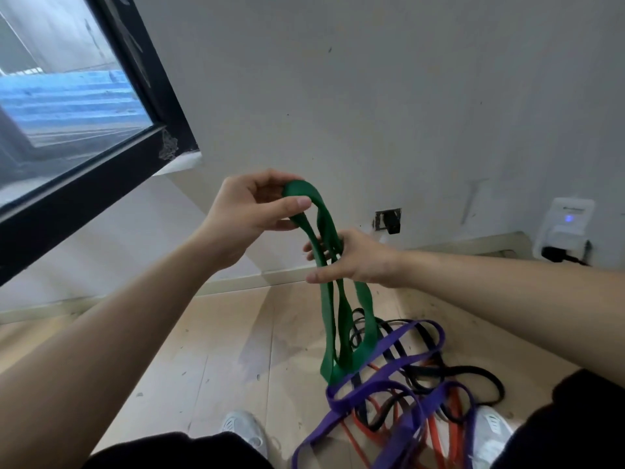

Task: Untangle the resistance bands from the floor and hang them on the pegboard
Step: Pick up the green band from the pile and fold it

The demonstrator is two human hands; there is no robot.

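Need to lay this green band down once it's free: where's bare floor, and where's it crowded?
Bare floor lies left of the hanging green band, bordered by the skirting board and the left shoe. Crowded: purple band, black band and red band tangle from the green band's foot rightwards, up to the right shoe.

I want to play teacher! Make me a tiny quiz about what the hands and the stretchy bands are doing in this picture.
1. True or false: the left hand pinches the top of the green band.
2. Where is the green band's lower end? A: hung on a peg. B: among the purple band and others on the floor. C: inside a box.
3. Fill the gap: the right hand grips the green strands ____ the left hand.

Key: 1 true; 2 B; 3 below.
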